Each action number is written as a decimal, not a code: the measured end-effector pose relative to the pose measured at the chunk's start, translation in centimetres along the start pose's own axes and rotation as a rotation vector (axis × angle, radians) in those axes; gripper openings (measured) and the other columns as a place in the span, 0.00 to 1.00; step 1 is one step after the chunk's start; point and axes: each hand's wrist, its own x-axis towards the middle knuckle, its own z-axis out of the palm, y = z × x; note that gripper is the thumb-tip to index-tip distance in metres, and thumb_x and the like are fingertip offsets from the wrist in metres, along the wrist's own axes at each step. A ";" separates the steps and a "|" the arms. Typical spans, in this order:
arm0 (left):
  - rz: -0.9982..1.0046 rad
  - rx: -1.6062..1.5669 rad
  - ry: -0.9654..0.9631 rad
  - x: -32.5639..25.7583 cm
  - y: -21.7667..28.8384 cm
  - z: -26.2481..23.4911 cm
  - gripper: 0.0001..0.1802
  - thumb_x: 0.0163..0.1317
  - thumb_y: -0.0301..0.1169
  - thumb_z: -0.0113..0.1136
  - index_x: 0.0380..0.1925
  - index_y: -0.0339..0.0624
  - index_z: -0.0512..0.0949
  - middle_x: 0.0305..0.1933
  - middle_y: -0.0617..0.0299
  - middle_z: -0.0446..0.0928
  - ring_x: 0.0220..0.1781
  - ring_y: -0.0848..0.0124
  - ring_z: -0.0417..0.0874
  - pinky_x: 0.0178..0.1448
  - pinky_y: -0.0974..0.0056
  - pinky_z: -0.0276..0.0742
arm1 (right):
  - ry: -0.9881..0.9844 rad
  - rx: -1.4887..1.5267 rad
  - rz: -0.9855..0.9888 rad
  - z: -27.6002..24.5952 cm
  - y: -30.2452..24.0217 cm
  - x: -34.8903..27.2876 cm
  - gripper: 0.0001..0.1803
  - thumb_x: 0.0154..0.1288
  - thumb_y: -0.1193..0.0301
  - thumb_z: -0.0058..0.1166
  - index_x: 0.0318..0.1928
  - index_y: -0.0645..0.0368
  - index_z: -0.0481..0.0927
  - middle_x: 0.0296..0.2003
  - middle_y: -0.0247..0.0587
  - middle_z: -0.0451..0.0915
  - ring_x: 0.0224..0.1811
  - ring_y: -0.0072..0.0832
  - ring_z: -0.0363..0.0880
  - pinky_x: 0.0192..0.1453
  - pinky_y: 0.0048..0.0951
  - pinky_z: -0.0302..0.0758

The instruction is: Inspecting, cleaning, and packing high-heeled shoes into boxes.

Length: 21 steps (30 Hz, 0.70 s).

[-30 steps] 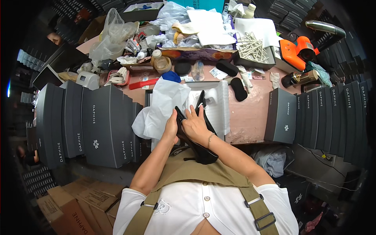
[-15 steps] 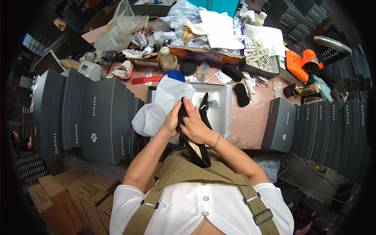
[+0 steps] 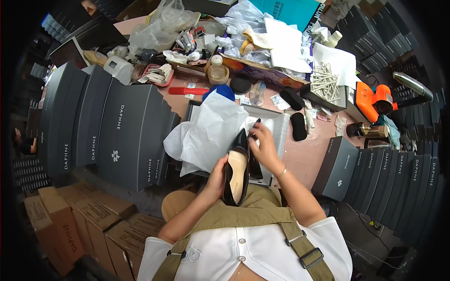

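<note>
A black pointed shoe (image 3: 237, 173) with a beige lining lies sole-down over my lap, toe pointing away from me. My left hand (image 3: 216, 174) grips its left side near the heel. My right hand (image 3: 264, 147) holds the toe end, where a second black shoe (image 3: 255, 159) shows beside it. Just beyond stands an open grey shoe box (image 3: 275, 122) with crumpled white tissue paper (image 3: 208, 131) spilling over its left side.
Dark grey shoe boxes (image 3: 117, 129) are stacked at the left, more (image 3: 398, 180) at the right. Brown cartons (image 3: 70, 220) sit lower left. The pink table's (image 3: 304, 164) far side carries bags, bottles, a red comb (image 3: 190, 91), black pads (image 3: 297, 126) and an orange tool (image 3: 375, 100).
The shoe has turned so its beige inside faces up and sits lower toward my lap. My right hand slid to its toe end; the left holds its side.
</note>
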 end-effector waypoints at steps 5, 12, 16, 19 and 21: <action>0.177 0.015 0.119 -0.9 3.2 0.4 0.28 0.65 0.51 0.39 0.45 0.37 0.76 0.37 0.53 0.81 0.34 0.60 0.85 0.39 0.59 0.83 | -0.380 -0.682 0.029 2.4 2.4 4.7 0.22 0.59 0.54 0.57 0.39 0.62 0.84 0.67 0.55 0.60 0.73 0.55 0.47 0.68 0.69 0.43; 0.303 -0.154 0.139 1.0 1.9 -3.2 0.21 0.65 0.46 0.49 0.51 0.45 0.72 0.42 0.61 0.78 0.42 0.67 0.80 0.48 0.62 0.76 | -0.164 -0.225 0.188 2.7 2.0 2.8 0.09 0.56 0.68 0.53 0.28 0.62 0.78 0.42 0.54 0.76 0.50 0.50 0.73 0.52 0.53 0.69; 0.376 -0.154 0.113 1.6 0.8 -2.2 0.20 0.67 0.46 0.51 0.54 0.50 0.67 0.49 0.64 0.73 0.51 0.71 0.74 0.56 0.64 0.70 | -0.239 -0.040 -0.070 -1.9 -5.5 0.5 0.07 0.56 0.71 0.53 0.27 0.62 0.72 0.25 0.50 0.74 0.27 0.50 0.76 0.32 0.44 0.73; 0.416 0.007 0.113 3.3 -0.8 -2.0 0.30 0.68 0.58 0.43 0.52 0.44 0.71 0.52 0.62 0.76 0.54 0.69 0.75 0.60 0.62 0.68 | -0.263 -0.078 -0.185 0.4 -7.9 -1.0 0.10 0.56 0.69 0.57 0.29 0.63 0.73 0.26 0.50 0.75 0.26 0.49 0.78 0.30 0.43 0.75; 0.418 0.091 0.130 3.1 -0.6 -2.1 0.30 0.69 0.58 0.41 0.52 0.44 0.71 0.52 0.62 0.75 0.55 0.69 0.74 0.61 0.62 0.67 | -0.288 -0.046 -0.151 0.7 -7.9 -1.9 0.09 0.55 0.69 0.58 0.30 0.63 0.74 0.26 0.49 0.75 0.29 0.48 0.78 0.33 0.43 0.75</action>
